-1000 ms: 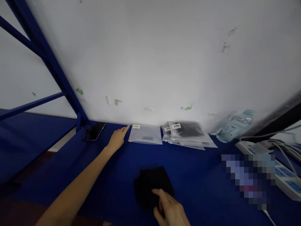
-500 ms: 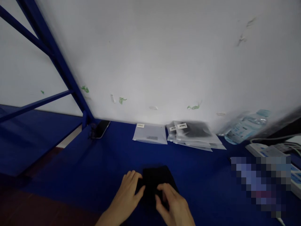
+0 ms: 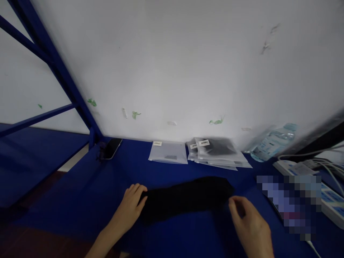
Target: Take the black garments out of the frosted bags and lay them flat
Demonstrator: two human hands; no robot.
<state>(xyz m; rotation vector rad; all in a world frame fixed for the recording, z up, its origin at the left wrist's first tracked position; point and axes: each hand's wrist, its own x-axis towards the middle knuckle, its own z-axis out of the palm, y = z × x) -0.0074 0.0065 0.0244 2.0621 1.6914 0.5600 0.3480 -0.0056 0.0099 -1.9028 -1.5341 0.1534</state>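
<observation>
Unfolded now, black cloth (image 3: pixel 185 197) spans blue table (image 3: pixel 88 186) between left fingers (image 3: pixel 138 191), pressed together, and right fingers (image 3: pixel 236 204), pinching; white wall (image 3: pixel 172 64) beyond.

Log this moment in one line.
left hand: on black cloth left end | right hand: at right end | cloth: stretched along blue table | behind: bags, phone, bottle

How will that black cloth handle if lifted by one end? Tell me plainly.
Probably floppy: the black cloth lies flat and limp on the blue table between the left hand and right hand. Likely light, being thin; flat, so unlikely to roll.
</observation>
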